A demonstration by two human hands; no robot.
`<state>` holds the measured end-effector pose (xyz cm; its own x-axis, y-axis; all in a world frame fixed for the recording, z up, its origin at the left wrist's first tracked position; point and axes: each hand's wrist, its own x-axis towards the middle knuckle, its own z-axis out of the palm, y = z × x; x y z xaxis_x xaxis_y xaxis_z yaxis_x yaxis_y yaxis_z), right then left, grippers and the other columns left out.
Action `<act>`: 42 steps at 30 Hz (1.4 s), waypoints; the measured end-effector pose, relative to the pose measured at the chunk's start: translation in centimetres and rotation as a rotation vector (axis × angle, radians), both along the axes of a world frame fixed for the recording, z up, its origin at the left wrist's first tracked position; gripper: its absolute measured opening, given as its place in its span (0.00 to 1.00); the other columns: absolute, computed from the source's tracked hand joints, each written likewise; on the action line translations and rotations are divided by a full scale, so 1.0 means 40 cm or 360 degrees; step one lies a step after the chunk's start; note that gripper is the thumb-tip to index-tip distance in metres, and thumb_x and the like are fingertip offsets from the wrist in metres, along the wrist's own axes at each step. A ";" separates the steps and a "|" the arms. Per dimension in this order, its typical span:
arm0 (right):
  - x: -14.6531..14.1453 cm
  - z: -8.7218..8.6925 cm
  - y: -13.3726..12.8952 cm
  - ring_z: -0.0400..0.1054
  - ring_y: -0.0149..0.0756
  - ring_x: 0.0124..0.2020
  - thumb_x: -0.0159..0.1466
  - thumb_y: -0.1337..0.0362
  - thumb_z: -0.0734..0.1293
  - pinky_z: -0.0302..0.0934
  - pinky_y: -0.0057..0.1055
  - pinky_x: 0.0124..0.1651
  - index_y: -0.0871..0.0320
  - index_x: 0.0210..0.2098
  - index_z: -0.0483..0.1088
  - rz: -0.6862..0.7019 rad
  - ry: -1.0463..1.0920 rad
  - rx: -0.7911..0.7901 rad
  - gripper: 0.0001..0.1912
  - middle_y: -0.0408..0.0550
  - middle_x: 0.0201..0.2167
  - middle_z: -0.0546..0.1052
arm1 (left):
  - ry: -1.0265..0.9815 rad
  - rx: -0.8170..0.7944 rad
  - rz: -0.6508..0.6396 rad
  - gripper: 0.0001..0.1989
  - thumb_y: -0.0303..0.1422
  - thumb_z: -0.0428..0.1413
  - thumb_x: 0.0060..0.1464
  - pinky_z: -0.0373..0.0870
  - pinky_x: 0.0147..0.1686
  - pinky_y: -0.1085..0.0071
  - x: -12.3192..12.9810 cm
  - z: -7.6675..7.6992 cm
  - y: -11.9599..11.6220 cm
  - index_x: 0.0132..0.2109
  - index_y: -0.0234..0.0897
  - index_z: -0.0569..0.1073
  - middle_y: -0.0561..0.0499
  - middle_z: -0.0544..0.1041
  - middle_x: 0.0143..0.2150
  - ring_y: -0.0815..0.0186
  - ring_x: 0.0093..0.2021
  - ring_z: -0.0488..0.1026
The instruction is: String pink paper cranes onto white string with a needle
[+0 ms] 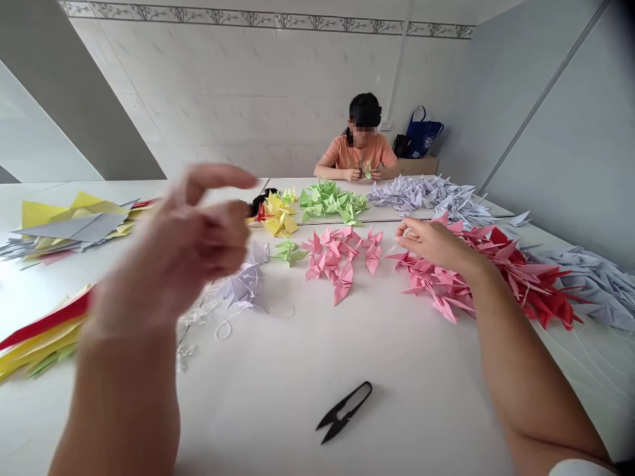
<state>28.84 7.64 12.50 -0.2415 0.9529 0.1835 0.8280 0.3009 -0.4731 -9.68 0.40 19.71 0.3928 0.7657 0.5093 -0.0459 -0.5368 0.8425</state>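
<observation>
Raised at the left, my left hand (198,231) is blurred by motion, its fingers curled and the index finger bent forward; whether it pinches anything is too blurred to tell. Behind its fingertips lie white folded paper pieces (244,281) and loose white thread (224,328). On the right, my right hand (421,239) has thumb and fingertips pressed together above the pink folded pieces (439,287); what it pinches, if anything, is too small to name. A smaller group of pink pieces (330,254) lies between the hands. Black thread snips (344,411) rest near the front.
Green (330,199), yellow (280,215), red (546,291) and pale (426,197) folded pieces lie on the white table (278,423). Coloured paper sheets (84,221) are stacked left. Across the table sits a person (360,152) holding a green piece; a blue bag (423,137) stands behind.
</observation>
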 end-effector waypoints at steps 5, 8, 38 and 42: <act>-0.090 0.020 -0.064 0.51 0.28 0.21 0.70 0.51 0.64 0.46 0.27 0.28 0.55 0.40 0.69 0.0379 0.0379 -0.0065 0.14 0.35 0.20 0.59 | 0.0611 -0.0291 -0.0260 0.22 0.37 0.43 0.72 0.54 0.24 0.73 0.153 -0.069 -0.007 0.69 0.49 0.60 0.56 0.56 0.31 0.70 0.28 0.53; -0.143 0.034 -0.113 0.47 0.27 0.21 0.70 0.51 0.65 0.44 0.26 0.27 0.55 0.42 0.70 0.0693 0.0536 -0.0130 0.13 0.33 0.20 0.54 | 0.0699 -0.0353 -0.0266 0.23 0.39 0.42 0.73 0.55 0.26 0.73 0.169 -0.093 -0.006 0.71 0.52 0.56 0.55 0.55 0.32 0.68 0.31 0.54; -0.267 -0.019 -0.141 0.44 0.24 0.20 0.65 0.48 0.71 0.39 0.25 0.22 0.56 0.44 0.69 0.0746 0.1550 -0.0594 0.19 0.32 0.20 0.55 | 0.1158 0.0142 -0.0055 0.35 0.26 0.46 0.67 0.54 0.24 0.77 0.180 -0.097 -0.020 0.75 0.49 0.44 0.61 0.56 0.25 0.72 0.23 0.54; -0.286 -0.037 -0.143 0.46 0.25 0.21 0.63 0.46 0.73 0.38 0.26 0.22 0.56 0.49 0.67 0.0660 0.1408 -0.0615 0.25 0.32 0.21 0.57 | 0.1244 0.0189 -0.0030 0.35 0.28 0.47 0.67 0.53 0.23 0.76 0.188 -0.101 -0.025 0.75 0.49 0.44 0.62 0.57 0.24 0.72 0.23 0.57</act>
<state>17.39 1.93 11.03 -0.4908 0.8575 0.1546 0.0069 0.1813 -0.9834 -2.17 -0.60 15.69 0.6828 0.7132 0.1585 0.5256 -0.6302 0.5715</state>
